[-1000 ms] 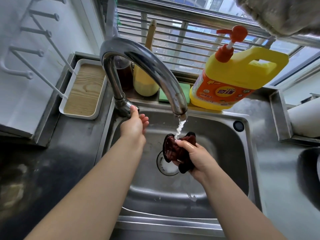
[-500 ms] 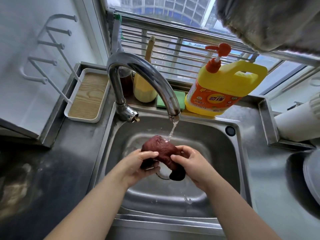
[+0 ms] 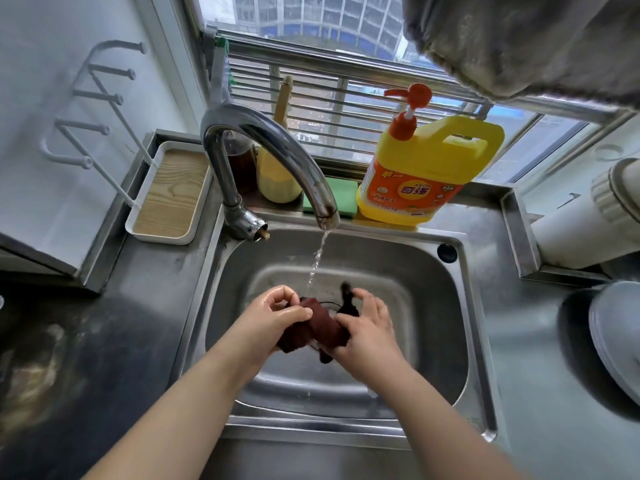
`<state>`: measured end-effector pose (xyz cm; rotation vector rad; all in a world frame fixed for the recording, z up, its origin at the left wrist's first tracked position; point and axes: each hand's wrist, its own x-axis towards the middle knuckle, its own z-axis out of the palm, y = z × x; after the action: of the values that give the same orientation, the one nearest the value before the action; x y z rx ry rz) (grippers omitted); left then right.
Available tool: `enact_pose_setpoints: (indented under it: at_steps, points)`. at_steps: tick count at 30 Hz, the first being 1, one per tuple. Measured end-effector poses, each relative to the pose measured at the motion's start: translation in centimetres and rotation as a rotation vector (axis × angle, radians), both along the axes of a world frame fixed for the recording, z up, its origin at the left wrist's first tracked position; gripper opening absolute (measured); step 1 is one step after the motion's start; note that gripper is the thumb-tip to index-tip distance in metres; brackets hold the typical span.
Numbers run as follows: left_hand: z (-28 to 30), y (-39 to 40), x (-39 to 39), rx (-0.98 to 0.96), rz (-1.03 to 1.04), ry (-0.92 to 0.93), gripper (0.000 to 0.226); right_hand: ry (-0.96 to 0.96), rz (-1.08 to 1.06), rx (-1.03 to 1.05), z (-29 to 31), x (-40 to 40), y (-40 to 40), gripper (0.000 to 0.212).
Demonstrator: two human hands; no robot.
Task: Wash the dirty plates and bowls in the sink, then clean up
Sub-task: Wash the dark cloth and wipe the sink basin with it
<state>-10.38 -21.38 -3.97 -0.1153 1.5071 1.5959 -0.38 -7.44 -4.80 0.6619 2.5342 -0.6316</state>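
A dark red dishcloth (image 3: pixel 320 325) is bunched and twisted between both hands over the drain of the steel sink (image 3: pixel 460 306). My left hand (image 3: pixel 277 311) grips its left end and my right hand (image 3: pixel 367 327) grips its right end. A thin stream of water falls from the curved tap (image 3: pixel 277 154) just behind the cloth. No plates or bowls lie in the sink basin. White plates (image 3: pixel 613 344) rest at the right edge on the counter.
A yellow detergent jug with a red pump (image 3: pixel 426 168) stands behind the sink beside a green sponge (image 3: pixel 341 197). At the left stands a white tray with a wooden insert (image 3: pixel 169 192) and a white wall rack (image 3: pixel 93 109). A grey towel (image 3: pixel 526 39) hangs above.
My left hand left the tap base and joined the right on the cloth. Both hands then moved lower and nearer, wringing the cloth out of the stream. The camera tilted up.
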Motion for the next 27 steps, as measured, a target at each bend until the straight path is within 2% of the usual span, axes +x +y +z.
enact_pose_setpoints:
  at_steps: [2, 4, 7, 9, 11, 15, 18, 20, 23, 25, 27]
  points:
    - [-0.7, -0.6, -0.4, -0.184, -0.039, 0.146, 0.028, 0.037, -0.006, 0.069, 0.2, 0.4, 0.1, 0.025]
    - [-1.5, -1.6, -0.6, -0.326, -0.188, 0.254, 0.042, 0.037, -0.089, -0.028, 0.7, 0.8, 0.3, 0.023]
    - [-2.2, -2.1, -0.1, -0.252, -0.49, 0.291, 0.075, 0.064, -0.306, -0.311, 1.6, 1.0, 0.3, 0.017]
    - [-2.0, -1.4, 0.5, -0.231, -0.7, 0.371, 0.079, 0.069, -0.384, -0.442, 1.7, 1.2, 0.2, 0.015]
    - [-2.0, -0.5, 0.8, -0.202, -0.79, 0.393, 0.07, 0.134, -0.497, -0.66, 1.8, 1.4, 0.1, 0.015]
    - [-2.3, 0.8, 1.4, -0.039, -0.599, 0.075, 0.053, 0.324, -0.862, -1.092, 1.9, 1.6, -0.2, 0.013]
    - [-3.1, 1.1, 2.6, 0.06, -0.355, -0.151, 0.041, 0.454, -1.124, -1.244, 1.1, 1.4, -0.3, 0.009]
    - [-3.6, 1.5, 3.8, 0.084, -0.18, -0.302, 0.028, 0.535, -1.195, -1.196, 0.4, 1.3, -0.5, 0.008]
    - [-4.0, 2.2, 5.1, 0.119, 0.027, -0.557, 0.043, 0.544, -1.077, -0.846, -1.5, 2.1, -0.9, 0.019]
    - [-3.8, 2.7, 5.9, 0.092, -0.049, -0.613, 0.059, 0.534, -0.865, -0.531, -2.5, 3.1, -1.4, 0.027]
    - [-3.5, 3.2, 6.4, 0.108, -0.115, -0.635, 0.068, 0.626, -0.599, -0.305, -3.2, 4.4, -1.9, 0.025]
